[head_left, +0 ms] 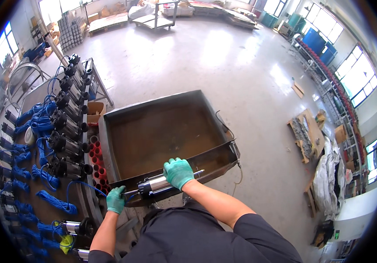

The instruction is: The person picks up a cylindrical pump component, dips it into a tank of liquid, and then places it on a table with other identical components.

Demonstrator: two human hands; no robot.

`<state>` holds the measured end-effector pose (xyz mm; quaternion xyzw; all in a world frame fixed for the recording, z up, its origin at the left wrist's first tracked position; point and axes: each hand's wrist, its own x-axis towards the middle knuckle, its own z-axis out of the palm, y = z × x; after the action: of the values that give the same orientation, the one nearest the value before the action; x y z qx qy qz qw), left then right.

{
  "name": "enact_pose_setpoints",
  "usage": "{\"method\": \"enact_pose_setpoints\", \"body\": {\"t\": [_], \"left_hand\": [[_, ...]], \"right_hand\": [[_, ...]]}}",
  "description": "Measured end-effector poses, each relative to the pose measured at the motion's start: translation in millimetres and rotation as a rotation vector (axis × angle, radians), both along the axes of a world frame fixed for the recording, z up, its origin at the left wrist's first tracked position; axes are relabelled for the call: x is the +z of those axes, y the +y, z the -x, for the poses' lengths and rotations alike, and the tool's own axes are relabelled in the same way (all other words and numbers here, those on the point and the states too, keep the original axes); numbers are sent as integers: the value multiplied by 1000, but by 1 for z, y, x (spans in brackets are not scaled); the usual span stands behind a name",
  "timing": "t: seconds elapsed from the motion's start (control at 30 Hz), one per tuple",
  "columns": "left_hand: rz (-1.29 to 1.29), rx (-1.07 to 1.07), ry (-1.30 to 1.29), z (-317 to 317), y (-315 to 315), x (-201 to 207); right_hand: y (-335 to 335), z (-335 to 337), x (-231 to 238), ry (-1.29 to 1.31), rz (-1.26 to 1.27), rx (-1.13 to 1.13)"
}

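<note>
R hand (178,172), green glove, fingers curled over a steel pump (160,183) lying across near rim of rusty tray (109,144). L hand (115,200) closed on pump's blue cable (81,184) end, just left of tray. More pumps (68,127) w/ blue cables on bench at left.

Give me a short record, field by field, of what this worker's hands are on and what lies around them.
Right hand: green glove, laid over a silver cylindrical pump that rests on the near rim of the tank
Left hand: green glove, gripping the pump's blue cable end
Tank: large rusty metal tray, open-topped
Left bench: rows of similar dark pumps with coiled blue cables
Beside the tank: red caps in a row
Floor: glossy concrete
</note>
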<state>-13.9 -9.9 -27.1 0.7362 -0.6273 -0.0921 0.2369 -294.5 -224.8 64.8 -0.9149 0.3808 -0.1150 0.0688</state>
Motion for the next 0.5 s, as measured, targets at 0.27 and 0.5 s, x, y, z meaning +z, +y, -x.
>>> {"method": "enact_pose_setpoints", "body": {"t": [0.27,0.5], "left_hand": [[-29,299,580,9,15,16],[155,545,512,27,23,30]], "right_hand": [[-51,89,6,-692,-113,-408],[-91,321,-154,-327,-181,-1130]]}}
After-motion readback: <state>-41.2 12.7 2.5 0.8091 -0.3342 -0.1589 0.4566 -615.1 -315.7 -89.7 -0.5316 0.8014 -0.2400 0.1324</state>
